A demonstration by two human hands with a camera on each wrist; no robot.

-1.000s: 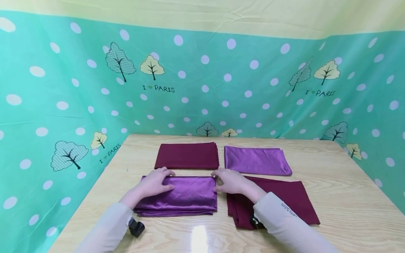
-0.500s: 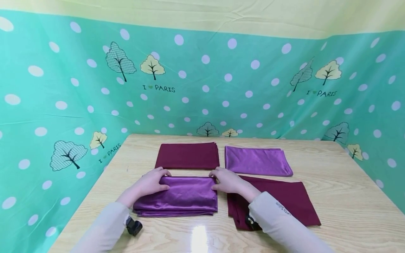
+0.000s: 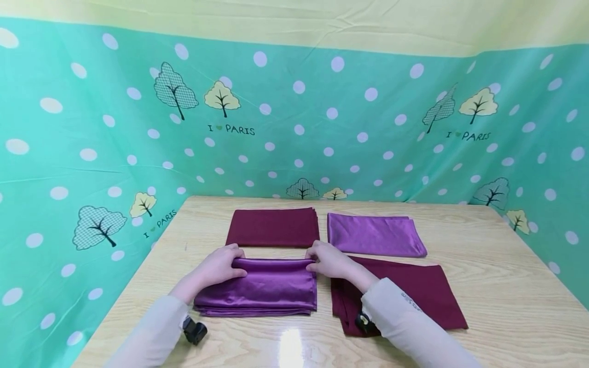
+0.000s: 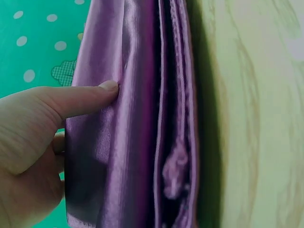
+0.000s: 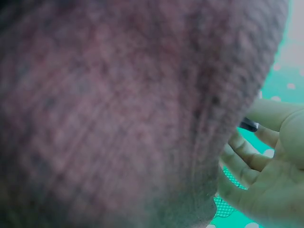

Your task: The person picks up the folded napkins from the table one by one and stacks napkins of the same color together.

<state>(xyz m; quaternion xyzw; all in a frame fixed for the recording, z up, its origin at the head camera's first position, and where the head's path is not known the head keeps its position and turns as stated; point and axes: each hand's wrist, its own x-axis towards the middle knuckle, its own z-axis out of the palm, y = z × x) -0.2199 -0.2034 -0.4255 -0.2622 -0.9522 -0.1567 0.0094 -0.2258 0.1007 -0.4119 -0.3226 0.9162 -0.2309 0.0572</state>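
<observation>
A folded purple satin cloth (image 3: 257, 291) lies at the near left of the table, its long far edge slightly raised. At that edge's left part, my left hand (image 3: 220, 266) pinches the fabric, thumb in front and fingers behind. The left wrist view shows the thumb (image 4: 95, 97) pressed on the satin (image 4: 133, 118), with several layered edges beyond. My right hand (image 3: 332, 261) pinches the far right corner. In the right wrist view, blurred dark cloth (image 5: 118, 114) fills most of the picture; part of the right hand (image 5: 266, 175) shows at the right.
Behind the purple cloth lies a folded maroon cloth (image 3: 273, 227). A lighter purple satin cloth (image 3: 375, 235) lies at the back right. Under the right forearm is another maroon cloth (image 3: 414, 294), near the table's (image 3: 501, 286) right side. A green dotted curtain (image 3: 294, 117) surrounds the table.
Both hands have shifted slightly left and taken hold of the purple cloth's far edge. That edge now stands a little higher. The other cloths have stayed in place.
</observation>
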